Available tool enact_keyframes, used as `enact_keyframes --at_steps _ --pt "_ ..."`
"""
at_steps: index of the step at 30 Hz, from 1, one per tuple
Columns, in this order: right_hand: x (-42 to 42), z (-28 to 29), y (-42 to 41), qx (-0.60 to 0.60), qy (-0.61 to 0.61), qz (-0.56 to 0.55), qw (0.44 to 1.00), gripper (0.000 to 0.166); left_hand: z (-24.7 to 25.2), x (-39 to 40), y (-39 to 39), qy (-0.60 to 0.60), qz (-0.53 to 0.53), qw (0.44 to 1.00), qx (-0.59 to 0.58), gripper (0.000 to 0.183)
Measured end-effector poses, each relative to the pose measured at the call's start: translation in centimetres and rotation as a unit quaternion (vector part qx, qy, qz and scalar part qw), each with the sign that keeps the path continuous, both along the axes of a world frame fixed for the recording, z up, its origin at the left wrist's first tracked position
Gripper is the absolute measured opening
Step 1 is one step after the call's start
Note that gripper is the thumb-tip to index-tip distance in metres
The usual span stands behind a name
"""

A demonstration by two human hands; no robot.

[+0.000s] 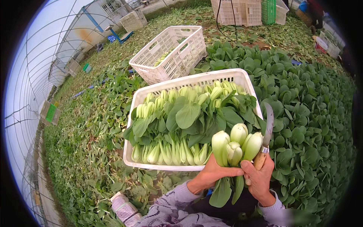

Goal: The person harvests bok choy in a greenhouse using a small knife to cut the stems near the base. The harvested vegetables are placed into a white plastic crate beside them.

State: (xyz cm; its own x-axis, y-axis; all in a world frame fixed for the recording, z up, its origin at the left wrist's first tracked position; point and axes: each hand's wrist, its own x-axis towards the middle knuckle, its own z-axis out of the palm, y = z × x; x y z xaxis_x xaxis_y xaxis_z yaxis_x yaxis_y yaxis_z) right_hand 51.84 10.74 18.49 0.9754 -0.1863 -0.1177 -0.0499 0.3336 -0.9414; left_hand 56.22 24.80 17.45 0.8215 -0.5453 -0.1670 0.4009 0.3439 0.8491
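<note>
My left hand (212, 173) is wrapped around a bunch of several bok choy (234, 147), pale stem bases up and leaves hanging below. In my right hand (260, 179) is a harvesting knife with a curved blade (268, 124) and a wooden handle (259, 161); the blade points up, away from me. The right thumb and fingers also touch the bunch's right side. Just beyond my hands stands a white plastic crate (181, 168) filled with bok choy (170, 153) in rows, leaves toward the middle and stem bases toward the long sides.
Growing bok choy (309, 124) stand thickly on my right. Behind the near crate is another slatted crate (184, 58), partly filled. A wrapped purple roll (126, 208) lies lower left. Stacked crates (229, 12) and a blue platform scale (114, 35) stand farther back. A person (316, 12) appears upper right.
</note>
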Motion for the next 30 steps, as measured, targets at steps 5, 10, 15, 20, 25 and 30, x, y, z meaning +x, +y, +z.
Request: enact_keyframes --at_steps 5,10,15,20,25,30 --pt "4.2 1.8 -0.7 -0.231 -0.12 0.058 0.964 0.042 3.4 4.1 4.4 -0.021 0.05 0.994 0.094 0.057" --pt "2.4 2.7 -6.7 -0.091 -0.149 -0.163 0.971 0.038 7.5 11.9 1.1 -0.072 0.069 0.992 0.075 0.049" --pt "-1.1 0.1 -9.7 -0.078 -0.112 -0.278 0.951 0.032 1.2 24.2 -3.1 -0.039 0.034 0.992 0.118 0.025" --pt "-7.4 -3.2 -13.9 -0.102 -0.067 -0.407 0.905 0.034 -8.2 29.4 -7.8 0.005 -0.007 0.989 0.146 0.027" --pt "-13.4 -5.8 -20.0 -0.094 -0.028 -0.504 0.858 0.041 -7.1 31.5 -9.6 -0.024 -0.094 0.981 0.169 0.029" --pt "-16.8 -5.6 -22.4 -0.206 0.045 -0.486 0.848 0.046 -7.2 24.6 -11.0 0.021 -0.087 0.96 0.266 0.03"
